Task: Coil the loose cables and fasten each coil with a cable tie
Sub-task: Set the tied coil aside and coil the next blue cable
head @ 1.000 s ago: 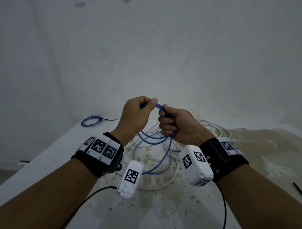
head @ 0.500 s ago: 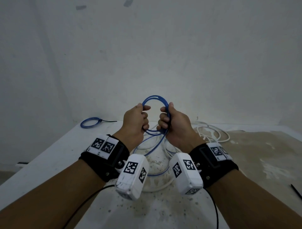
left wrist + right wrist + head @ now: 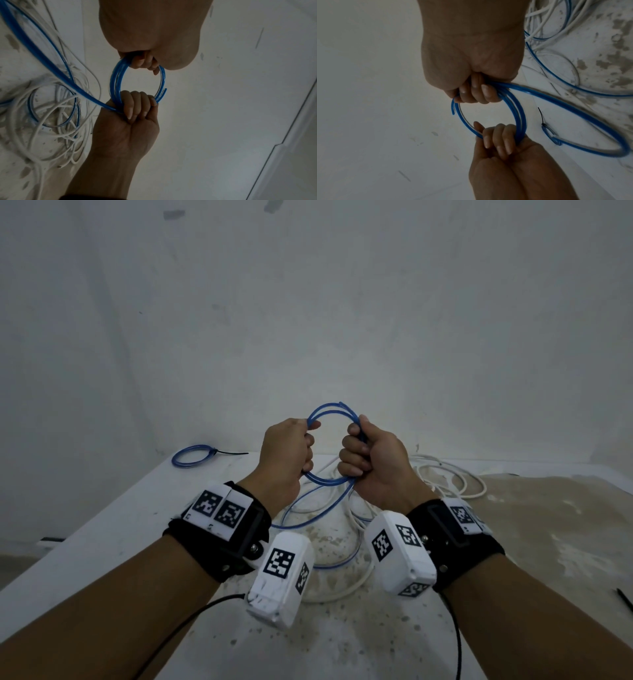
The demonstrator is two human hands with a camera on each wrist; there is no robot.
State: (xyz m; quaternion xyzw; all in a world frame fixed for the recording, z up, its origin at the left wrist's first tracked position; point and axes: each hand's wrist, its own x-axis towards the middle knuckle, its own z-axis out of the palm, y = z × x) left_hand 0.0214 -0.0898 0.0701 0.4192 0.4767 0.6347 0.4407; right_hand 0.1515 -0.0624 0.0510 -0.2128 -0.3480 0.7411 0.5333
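A small coil of blue cable [image 3: 331, 411] stands upright in the air above the table, with a short free end poking out at its top. My left hand [image 3: 289, 451] grips the coil's left side and my right hand [image 3: 368, 458] grips its right side, fingers curled round the strands [image 3: 116, 79] [image 3: 517, 115]. The rest of the blue cable [image 3: 320, 517] trails down from my right fist [image 3: 137, 108] to loose loops on the table. In the right wrist view my left hand's fingers [image 3: 496, 138] wrap the bottom of the ring.
Loose white cables [image 3: 445, 479] lie tangled under and to the right of my hands. A tied blue coil with a black cable tie [image 3: 193, 455] lies at the table's far left corner. A black tie [image 3: 625, 599] lies at the right edge. The table [image 3: 342, 642] is stained.
My hands have moved apart and dropped slightly. The bunched blue cable between them has opened into a round ring held on both sides.
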